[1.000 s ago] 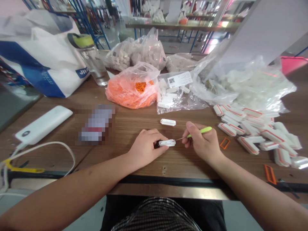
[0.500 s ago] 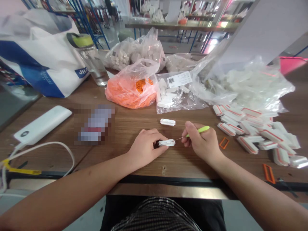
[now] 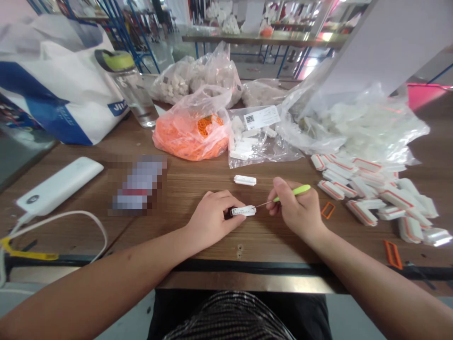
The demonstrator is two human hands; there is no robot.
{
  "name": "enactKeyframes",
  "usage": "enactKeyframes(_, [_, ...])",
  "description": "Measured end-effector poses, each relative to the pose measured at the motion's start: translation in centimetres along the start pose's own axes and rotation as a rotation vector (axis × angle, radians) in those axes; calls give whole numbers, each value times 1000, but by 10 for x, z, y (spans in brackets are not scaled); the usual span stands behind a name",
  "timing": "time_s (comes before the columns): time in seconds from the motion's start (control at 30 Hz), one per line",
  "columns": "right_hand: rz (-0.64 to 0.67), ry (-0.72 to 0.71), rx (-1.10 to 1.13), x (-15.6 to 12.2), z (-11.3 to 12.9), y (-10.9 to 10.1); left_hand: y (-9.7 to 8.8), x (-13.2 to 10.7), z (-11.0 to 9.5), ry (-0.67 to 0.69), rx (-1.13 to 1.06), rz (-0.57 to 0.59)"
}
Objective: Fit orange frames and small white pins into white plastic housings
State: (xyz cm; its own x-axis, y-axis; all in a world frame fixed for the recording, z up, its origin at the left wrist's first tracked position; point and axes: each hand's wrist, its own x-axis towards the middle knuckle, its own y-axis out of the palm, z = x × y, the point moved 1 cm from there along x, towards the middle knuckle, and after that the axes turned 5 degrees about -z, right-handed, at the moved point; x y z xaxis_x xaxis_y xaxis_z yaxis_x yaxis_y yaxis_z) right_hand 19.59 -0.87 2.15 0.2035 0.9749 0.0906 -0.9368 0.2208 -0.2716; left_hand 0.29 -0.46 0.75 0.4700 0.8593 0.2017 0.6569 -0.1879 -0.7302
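My left hand (image 3: 214, 220) is shut on a small white plastic part (image 3: 243, 211), pinching it against the wooden table top with a dark end showing by my fingers. My right hand (image 3: 294, 208) grips a green-handled pick (image 3: 293, 193). Its thin metal needle reaches left, and its tip meets the right end of the white part. A second white plastic part (image 3: 245, 180) lies alone just above my hands. Several white pieces with orange edging (image 3: 361, 200) are heaped to the right of my right hand, near a loose orange rectangular frame (image 3: 328, 210).
Behind my hands stand an orange-filled plastic bag (image 3: 189, 137), a clear bag with a QR label (image 3: 247, 141), and a large clear bag of white parts (image 3: 354, 127). On the left are a white power bank (image 3: 60, 185), a pixelated object (image 3: 138, 185), a water bottle (image 3: 132, 89).
The whole view has drifted slightly left and up. My hands still hold the white part and the pick in about the same pose.
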Motion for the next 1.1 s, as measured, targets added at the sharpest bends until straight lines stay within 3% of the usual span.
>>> enactKeyframes(0.67, [9,92,4,5,-6,4,-2,0,-3,-17,-1,10])
enactKeyframes(1.1, [-47,-59,8,-1,-1,0,-1,0,-1,-11,11,2])
